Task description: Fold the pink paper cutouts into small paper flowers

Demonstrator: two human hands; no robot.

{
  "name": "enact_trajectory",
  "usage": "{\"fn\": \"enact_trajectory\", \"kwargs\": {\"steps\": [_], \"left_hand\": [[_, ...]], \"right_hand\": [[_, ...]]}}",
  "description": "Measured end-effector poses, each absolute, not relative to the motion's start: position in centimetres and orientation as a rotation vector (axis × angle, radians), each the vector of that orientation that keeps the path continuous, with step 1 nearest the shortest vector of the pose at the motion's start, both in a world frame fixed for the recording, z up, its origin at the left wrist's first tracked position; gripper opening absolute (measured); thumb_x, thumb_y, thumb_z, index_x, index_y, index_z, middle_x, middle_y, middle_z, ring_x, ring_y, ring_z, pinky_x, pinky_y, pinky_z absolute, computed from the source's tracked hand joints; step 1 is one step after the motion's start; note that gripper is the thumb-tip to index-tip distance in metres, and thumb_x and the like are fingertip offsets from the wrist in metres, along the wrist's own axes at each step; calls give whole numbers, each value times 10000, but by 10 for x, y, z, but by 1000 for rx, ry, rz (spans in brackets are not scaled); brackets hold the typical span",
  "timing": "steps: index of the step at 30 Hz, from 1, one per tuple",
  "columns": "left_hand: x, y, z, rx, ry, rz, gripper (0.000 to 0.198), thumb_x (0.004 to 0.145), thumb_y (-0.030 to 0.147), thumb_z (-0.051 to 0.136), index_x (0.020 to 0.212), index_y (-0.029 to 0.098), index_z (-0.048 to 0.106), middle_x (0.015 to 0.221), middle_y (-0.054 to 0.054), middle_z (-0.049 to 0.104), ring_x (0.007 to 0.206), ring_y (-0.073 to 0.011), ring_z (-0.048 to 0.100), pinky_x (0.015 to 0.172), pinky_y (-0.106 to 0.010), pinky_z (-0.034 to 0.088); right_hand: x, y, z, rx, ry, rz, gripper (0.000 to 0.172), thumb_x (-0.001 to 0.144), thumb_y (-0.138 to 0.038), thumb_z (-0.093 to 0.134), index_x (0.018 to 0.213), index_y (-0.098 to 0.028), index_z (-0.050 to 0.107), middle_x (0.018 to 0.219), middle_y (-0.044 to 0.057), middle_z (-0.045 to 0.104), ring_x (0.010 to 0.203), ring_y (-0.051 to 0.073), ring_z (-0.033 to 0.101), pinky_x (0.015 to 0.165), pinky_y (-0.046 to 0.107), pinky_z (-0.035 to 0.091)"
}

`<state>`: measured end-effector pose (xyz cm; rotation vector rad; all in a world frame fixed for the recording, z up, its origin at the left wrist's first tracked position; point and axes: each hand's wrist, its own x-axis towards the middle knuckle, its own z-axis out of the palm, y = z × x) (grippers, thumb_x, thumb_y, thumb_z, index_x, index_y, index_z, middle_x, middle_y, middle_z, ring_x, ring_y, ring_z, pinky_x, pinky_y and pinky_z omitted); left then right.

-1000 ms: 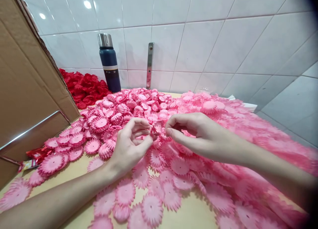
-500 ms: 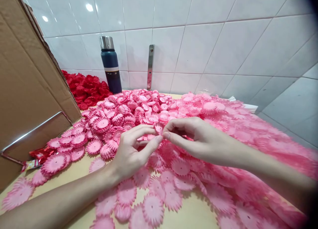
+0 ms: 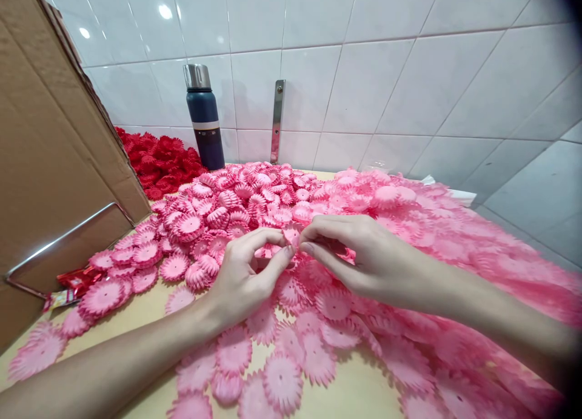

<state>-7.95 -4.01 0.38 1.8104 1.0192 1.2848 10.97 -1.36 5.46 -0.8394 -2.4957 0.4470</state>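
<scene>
My left hand [image 3: 248, 273] is closed in a pinch, thumb against fingertips, at the edge of a small pink scalloped fabric petal disc [image 3: 292, 236]. From the other side my right hand [image 3: 350, 249] pinches the same disc, thumb and forefinger together. The disc is held up between the two hands, partly covered by the fingertips. Below and behind them spreads a large heap of pink petal discs [image 3: 334, 304], with frilled edges and small centre holes. A single flat disc [image 3: 282, 379] lies on the yellowish table nearer to me.
A cardboard box [image 3: 54, 152] with a metal wire handle [image 3: 63, 240] stands at the left. Behind are a dark blue bottle [image 3: 204, 125], a pile of red petal discs [image 3: 159, 164] and a metal strip [image 3: 277, 122] against the tiled wall. Red wrappers [image 3: 79, 279] lie by the box.
The view has shifted slightly, so the scene sits a little further right. My left thumb has moved up slightly against the fingers; both hands stay at the disc.
</scene>
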Motion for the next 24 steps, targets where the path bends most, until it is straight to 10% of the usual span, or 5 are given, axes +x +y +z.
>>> {"fn": "enact_trajectory", "kwargs": {"steps": [24], "left_hand": [[-80, -40, 7, 1939, 1047, 1181, 134, 918, 237, 520, 926, 148, 620, 899, -63, 647, 831, -180, 620, 776, -320, 525]], "right_hand": [[109, -13, 52, -732, -2513, 396, 117, 914, -122, 489, 904, -156, 601, 837, 40, 603, 744, 144, 536, 659, 277, 422]]}}
